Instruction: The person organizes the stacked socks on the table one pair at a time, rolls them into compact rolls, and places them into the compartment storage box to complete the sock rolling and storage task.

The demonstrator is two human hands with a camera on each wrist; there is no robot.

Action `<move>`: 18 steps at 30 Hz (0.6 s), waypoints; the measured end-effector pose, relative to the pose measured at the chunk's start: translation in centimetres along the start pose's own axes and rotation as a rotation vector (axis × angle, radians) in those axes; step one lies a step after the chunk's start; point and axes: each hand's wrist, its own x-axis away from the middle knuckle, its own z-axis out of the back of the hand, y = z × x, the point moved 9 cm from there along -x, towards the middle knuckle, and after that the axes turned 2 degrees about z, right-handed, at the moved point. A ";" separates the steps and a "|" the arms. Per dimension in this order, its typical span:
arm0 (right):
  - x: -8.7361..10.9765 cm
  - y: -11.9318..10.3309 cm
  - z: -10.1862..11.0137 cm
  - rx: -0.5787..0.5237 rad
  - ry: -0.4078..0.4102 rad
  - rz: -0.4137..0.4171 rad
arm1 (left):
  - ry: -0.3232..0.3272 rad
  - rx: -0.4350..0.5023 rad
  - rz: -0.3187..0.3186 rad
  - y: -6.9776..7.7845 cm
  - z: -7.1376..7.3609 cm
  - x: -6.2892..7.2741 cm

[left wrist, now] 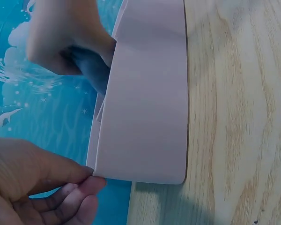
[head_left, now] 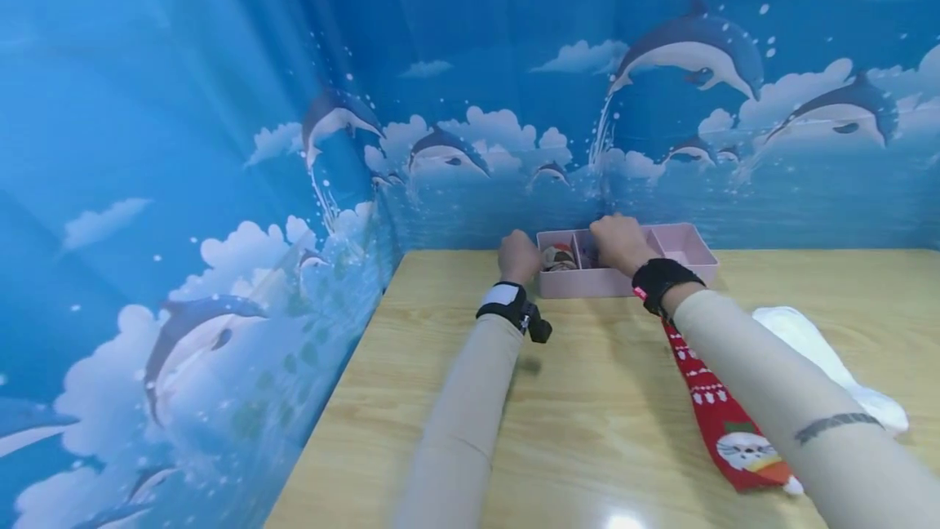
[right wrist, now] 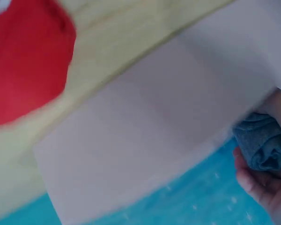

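A long pink box (head_left: pixel 587 284) with dividers stands at the table's back edge. My left hand (head_left: pixel 518 255) is at its left end, thumb and index finger pinching the rim corner in the left wrist view. My right hand (head_left: pixel 618 242) reaches into the middle compartment. It grips a rolled blue-grey sock (right wrist: pixel 262 140), with fingers curled round it and part of it below the rim. In the left compartment lies a rolled multicoloured bundle (head_left: pixel 560 258).
A red patterned sock (head_left: pixel 727 423) with an animal face lies under my right forearm. Beside it, further right, is a white sock (head_left: pixel 815 357). A blue dolphin-print curtain (head_left: pixel 477 186) hangs right behind the box and along the table's left side.
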 end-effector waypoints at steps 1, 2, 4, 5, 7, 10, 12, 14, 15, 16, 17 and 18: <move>0.2 0.3 -0.5 -0.013 0.017 -0.011 | 0.004 -0.007 -0.001 0.3 -0.2 0.3; 0.4 0.6 -0.9 -0.026 0.030 -0.030 | 0.005 -0.010 0.003 0.5 -0.5 0.5; 0.8 1.1 -1.6 -0.038 0.064 -0.056 | 0.001 -0.002 0.017 0.8 -0.9 0.8; 1.0 1.2 -1.8 -0.042 0.081 -0.071 | -0.010 0.009 0.025 0.9 -1.1 0.9; 1.3 1.4 -1.9 -0.052 0.113 -0.090 | -0.029 0.036 0.037 0.9 -1.4 0.9; 1.5 1.3 -1.7 -0.091 0.139 -0.100 | -0.043 0.073 0.059 0.7 -1.6 0.7; 1.5 1.3 -1.4 -0.138 0.142 -0.104 | -0.042 0.086 0.065 0.6 -1.5 0.6; 1.6 1.3 -1.3 -0.203 0.123 -0.107 | -0.041 0.098 0.065 0.6 -1.4 0.4; 1.7 1.4 -1.3 -0.241 0.104 -0.111 | -0.041 0.099 0.060 0.6 -1.3 0.4; 1.7 1.5 -1.3 -0.276 0.086 -0.110 | -0.041 0.101 0.055 0.7 -1.3 0.4; 1.8 1.5 -1.3 -0.316 0.065 -0.104 | -0.040 0.107 0.052 0.8 -1.2 0.4; 1.9 1.5 -1.2 -0.361 0.042 -0.098 | -0.037 0.113 0.048 0.9 -1.1 0.4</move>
